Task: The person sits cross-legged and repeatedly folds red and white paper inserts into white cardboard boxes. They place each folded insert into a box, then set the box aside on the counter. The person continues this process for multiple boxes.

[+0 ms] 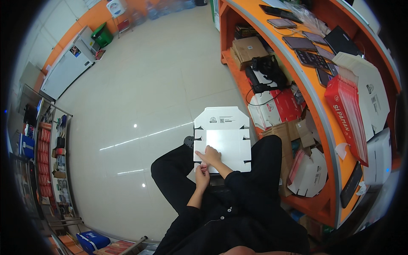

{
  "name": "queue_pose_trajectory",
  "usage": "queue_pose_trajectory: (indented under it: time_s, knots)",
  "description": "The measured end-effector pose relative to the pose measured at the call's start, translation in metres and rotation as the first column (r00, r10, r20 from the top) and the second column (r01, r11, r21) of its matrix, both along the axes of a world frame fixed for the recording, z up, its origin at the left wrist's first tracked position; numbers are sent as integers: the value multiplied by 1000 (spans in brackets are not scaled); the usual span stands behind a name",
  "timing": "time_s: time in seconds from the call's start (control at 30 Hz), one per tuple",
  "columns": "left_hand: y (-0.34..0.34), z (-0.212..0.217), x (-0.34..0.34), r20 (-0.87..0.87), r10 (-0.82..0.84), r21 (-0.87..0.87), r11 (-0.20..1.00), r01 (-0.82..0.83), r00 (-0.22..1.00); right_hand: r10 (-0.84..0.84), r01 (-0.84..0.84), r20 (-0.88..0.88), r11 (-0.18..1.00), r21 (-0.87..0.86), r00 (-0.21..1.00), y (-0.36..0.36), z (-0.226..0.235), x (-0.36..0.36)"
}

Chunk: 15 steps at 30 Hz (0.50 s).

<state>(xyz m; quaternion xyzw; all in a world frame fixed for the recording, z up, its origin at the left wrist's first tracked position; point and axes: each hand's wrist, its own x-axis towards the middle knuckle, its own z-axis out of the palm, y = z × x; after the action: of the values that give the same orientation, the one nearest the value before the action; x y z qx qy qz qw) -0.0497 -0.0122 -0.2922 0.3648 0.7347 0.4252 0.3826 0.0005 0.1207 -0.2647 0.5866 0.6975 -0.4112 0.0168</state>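
A flat, unfolded white cardboard box lies across my lap, its tapered flap pointing away from me and small slots cut along its sides. My left hand is closed at the box's near left corner, fingers pinched on its edge. Just above it my right hand rests on the white surface near the left edge, fingers stretched leftward and pressing down. Part of the near left flap is hidden under both hands.
To my right runs an orange counter with several phones, a stack of flat red-and-white boxes and a white device. Cartons fill its lower shelf. A stocked rack stands left; a white chest freezer is farther off.
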Motion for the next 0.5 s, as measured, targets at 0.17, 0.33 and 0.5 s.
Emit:
queue_pose_trajectory:
  time_s: [0.17,0.33,0.5]
  knots:
    - [-2,19,2,94,2,62,998,-8,996,-126,130,49,987,-99,991,9,15,-2]
    - [0,3,3,-157,-86,303,944,131,984,-102,106,53,991,-77,993,20,30,5]
    - [2,18,10,-40,-44,230,972,52,998,-53,52,-6,994,-98,999,25,32,7]
